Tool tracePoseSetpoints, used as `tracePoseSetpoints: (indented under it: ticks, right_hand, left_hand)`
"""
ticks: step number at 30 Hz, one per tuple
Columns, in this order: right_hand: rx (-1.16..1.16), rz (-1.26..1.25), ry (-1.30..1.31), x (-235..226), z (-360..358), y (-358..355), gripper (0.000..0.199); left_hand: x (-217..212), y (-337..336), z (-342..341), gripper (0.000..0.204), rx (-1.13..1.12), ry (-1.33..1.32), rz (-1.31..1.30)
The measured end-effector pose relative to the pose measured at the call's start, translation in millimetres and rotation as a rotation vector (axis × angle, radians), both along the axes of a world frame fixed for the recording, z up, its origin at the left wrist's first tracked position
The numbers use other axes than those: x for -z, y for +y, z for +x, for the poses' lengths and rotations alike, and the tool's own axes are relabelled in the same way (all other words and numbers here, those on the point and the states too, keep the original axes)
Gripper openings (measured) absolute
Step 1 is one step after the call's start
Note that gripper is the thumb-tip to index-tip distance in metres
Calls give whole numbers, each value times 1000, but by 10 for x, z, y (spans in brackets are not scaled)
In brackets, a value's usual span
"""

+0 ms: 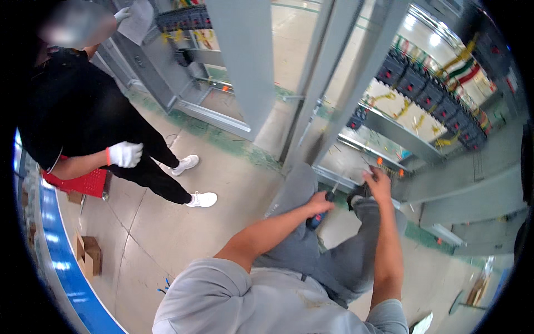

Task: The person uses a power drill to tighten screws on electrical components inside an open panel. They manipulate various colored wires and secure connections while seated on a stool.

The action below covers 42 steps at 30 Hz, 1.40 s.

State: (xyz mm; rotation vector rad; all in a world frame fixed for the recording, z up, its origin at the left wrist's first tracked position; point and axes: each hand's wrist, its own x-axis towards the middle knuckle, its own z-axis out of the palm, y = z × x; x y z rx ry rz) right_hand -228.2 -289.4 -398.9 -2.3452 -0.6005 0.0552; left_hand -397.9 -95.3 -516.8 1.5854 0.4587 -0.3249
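Observation:
My left hand [320, 202] is wrapped round a blue and black cordless screwdriver [315, 221] beside my left knee. Its thin bit points up toward the lower rail [339, 177] of an open grey cabinet. Over my right knee, my right hand [379, 185] has thumb and fingers pinched together near that cabinet's base. Whatever is between those fingertips is too small to make out. Inside the cabinet, a slanting row of black breakers [429, 97] carries yellow, green and red wires above the right hand.
To the left stands a person in black [83, 106] with white gloves, holding a paper sheet [136, 21] by a second open cabinet [239, 61]. A red crate [80, 182] and a cardboard box [89, 256] are on the floor. Orange pieces [380, 161] show at the cabinet's base.

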Motion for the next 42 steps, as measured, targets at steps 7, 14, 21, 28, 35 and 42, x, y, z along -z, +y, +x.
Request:
tracePoseSetpoints:
  ticks: [7,14,21,28,35,42]
  right_hand:
    - [60,51,-284,-385,1292,446,49]
    - [28,109,-403,19,2766,991,42]
    - [-46,-51,108,1025,5087,3,34]
    - [-85,-106,206,1525,4568,925,39]
    - [-63,-200,175,949,4318,817,46]
    - [-80,-270,173,716,4233,845,54]
  left_hand:
    - [-31,-69,28,29,47,-6,-5]
    - [-61,1,53,43,64,19,53]
    - [-262,-80,202,33,77,-114,-11]
    - [-129,128,104,37,71,20,38]
    - [-122,79,112,44,88,43,1]
    - [-230,88,146,46,88,18,37]
